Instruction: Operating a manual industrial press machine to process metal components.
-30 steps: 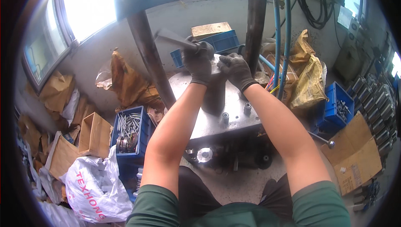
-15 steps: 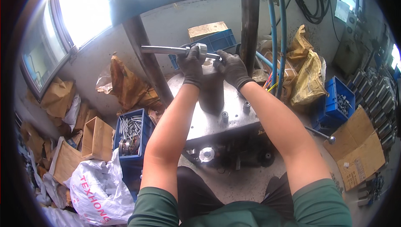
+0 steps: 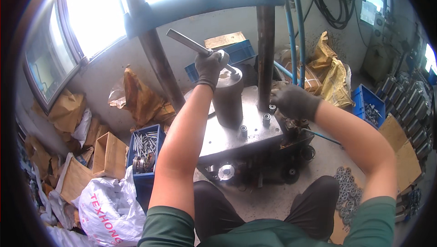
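Seen from above, centre of the frame: a steel press plate (image 3: 255, 124), pale grey and tilted toward the lower left, carried on a dark machine base; two rust-brown columns rising from it, the left column (image 3: 157, 69) leaning toward upper left, the right column (image 3: 265, 51) nearly upright, both meeting a heavy blue-grey crosshead (image 3: 205, 1) across the top of the frame.

On the plate, slightly left of centre: a dark upright cylinder (image 3: 227, 99); lying across its top, a long steel bar (image 3: 193, 46), long axis running from upper left down to lower right, free end pointing at the upper left of the frame, lower end resting at the cylinder's cap.

Gloved left hand (image 3: 210, 67) closed tight around the bar near its lower end, directly above the cylinder; fingers fully wrapped, nothing of the palm showing; clearly the nearer hand to the bar.

Gloved right hand (image 3: 295, 102) well apart from the bar, to the right of the right column, fingers curled and pressed against the plate's right edge; impossible to tell whether anything small is gripped inside it.

Smaller things: two short bolt heads (image 3: 266, 118) standing on the plate between cylinder and right hand; a blue crate (image 3: 142, 153) of long bolts at lower left; another blue crate (image 3: 369, 106) at right; a scatter of washers (image 3: 348, 192) on the floor at lower right; a white plastic sack (image 3: 109, 210) at the bottom left.
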`<state>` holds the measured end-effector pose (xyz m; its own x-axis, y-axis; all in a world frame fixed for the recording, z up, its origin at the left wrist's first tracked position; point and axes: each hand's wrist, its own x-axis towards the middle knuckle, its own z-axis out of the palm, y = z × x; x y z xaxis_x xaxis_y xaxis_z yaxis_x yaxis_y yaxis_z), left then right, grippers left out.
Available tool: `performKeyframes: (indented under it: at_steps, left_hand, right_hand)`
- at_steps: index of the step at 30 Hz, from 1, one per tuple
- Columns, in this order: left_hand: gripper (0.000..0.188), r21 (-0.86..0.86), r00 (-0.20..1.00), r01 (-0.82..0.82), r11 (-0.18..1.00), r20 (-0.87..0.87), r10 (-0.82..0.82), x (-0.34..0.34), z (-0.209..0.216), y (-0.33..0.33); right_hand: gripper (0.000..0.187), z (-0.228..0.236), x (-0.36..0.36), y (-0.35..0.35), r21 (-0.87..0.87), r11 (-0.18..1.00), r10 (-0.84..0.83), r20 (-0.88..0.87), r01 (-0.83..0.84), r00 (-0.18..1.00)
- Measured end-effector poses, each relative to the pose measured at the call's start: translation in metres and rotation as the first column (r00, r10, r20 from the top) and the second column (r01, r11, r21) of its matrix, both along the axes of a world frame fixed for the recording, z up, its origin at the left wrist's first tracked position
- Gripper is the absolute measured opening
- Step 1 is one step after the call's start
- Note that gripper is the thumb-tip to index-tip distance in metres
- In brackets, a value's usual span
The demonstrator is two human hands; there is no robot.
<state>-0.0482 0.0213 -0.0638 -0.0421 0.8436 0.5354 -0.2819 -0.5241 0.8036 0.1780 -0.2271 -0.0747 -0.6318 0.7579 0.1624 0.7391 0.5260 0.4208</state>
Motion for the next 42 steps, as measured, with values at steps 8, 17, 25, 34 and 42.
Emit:
performKeyframes:
  at_steps: [8,17,25,34,42]
  left_hand:
    - [0.013,0.005,0.988,-0.069,0.998,-0.135,0.069,0.007,0.015,0.005]
    - [0.011,0.174,0.883,-0.287,0.942,-0.333,0.331,0.013,0.016,-0.010]
    - [0.016,0.066,0.973,-0.142,0.988,-0.172,0.152,0.024,0.024,-0.038]
    - [0.011,0.150,0.965,-0.099,0.984,-0.225,0.131,0.017,0.028,-0.018]
    - [0.018,0.169,0.878,-0.030,0.985,-0.466,0.106,0.022,0.034,0.000]
  right_hand:
    - [0.021,0.002,0.070,-0.207,-0.397,0.832,-0.459,-0.103,0.387,0.882]
    - [0.013,-0.001,0.072,-0.178,0.397,0.855,-0.124,-0.465,0.332,0.877]
    - [0.043,0.041,0.123,-0.068,0.535,0.739,-0.050,-0.563,0.410,0.825]
    - [0.020,0.033,0.134,-0.041,0.446,0.709,-0.149,-0.661,0.545,0.735]
    - [0.018,0.032,0.140,-0.044,0.304,0.737,-0.248,-0.709,0.604,0.660]
